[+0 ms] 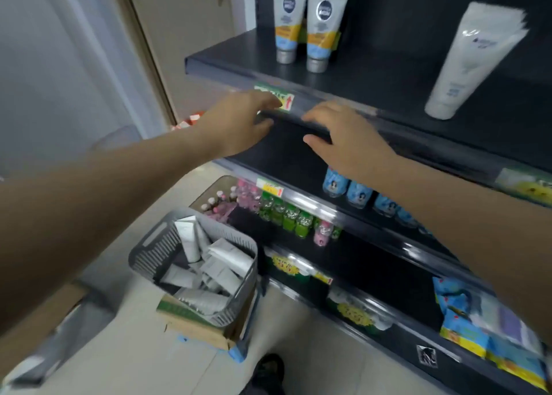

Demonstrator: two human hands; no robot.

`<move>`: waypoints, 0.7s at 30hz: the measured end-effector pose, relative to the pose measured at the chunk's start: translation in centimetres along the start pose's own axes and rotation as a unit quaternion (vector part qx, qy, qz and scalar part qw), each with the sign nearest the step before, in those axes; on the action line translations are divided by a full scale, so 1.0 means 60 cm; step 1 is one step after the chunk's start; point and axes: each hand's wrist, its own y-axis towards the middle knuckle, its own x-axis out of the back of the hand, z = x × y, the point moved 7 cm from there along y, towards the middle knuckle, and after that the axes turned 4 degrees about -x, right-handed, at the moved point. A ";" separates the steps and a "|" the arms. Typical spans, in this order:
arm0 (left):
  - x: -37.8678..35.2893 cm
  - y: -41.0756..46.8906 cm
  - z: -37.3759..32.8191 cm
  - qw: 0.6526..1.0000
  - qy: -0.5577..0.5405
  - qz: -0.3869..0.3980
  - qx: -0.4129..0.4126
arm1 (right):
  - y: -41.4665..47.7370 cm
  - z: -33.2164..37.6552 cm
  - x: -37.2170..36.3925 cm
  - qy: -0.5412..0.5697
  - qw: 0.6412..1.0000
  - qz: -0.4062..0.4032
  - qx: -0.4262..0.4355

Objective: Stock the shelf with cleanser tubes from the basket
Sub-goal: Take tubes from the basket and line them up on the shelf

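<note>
My left hand and right hand are both empty, fingers loose at the front rail of the shelf in mid-frame. The tubes lie heaped in the basket at lower left; one white tube already leans at upper right. They look light, soft-bodied and slick, so I'd pinch one near its stiffer cap end.

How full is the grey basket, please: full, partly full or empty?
Partly full. Several white tubes lie jumbled in the grey basket, and dark gaps show between them.
</note>
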 end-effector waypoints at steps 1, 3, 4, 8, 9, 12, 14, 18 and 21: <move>-0.007 -0.023 0.024 1.000 0.003 0.011 0.017 | 0.000 0.016 -0.026 0.009 1.000 0.016 0.007; -0.019 -0.067 0.071 0.999 0.003 0.025 0.048 | 0.003 0.045 -0.076 0.027 0.998 0.046 0.019; -0.025 -0.088 0.094 0.997 0.004 0.028 0.065 | 0.005 0.058 -0.100 0.033 0.997 0.058 0.025; -0.059 -0.163 0.184 0.990 0.010 0.058 0.127 | 0.023 0.097 -0.196 0.047 0.992 0.110 0.033; -0.071 -0.179 0.210 0.987 0.006 0.069 0.143 | 0.028 0.106 -0.220 0.051 0.990 0.125 0.032; -0.110 -0.224 0.289 0.979 0.004 0.092 0.180 | 0.050 0.132 -0.294 0.055 0.984 0.166 0.036; -0.140 -0.248 0.339 0.973 -0.015 0.103 0.207 | 0.068 0.147 -0.344 0.054 0.979 0.191 0.035; -0.201 -0.292 0.429 0.954 -0.054 0.129 0.266 | 0.108 0.174 -0.440 0.042 0.969 0.242 0.036; -0.247 -0.326 0.495 0.935 -0.079 0.149 0.312 | 0.135 0.188 -0.512 0.024 0.958 0.284 0.035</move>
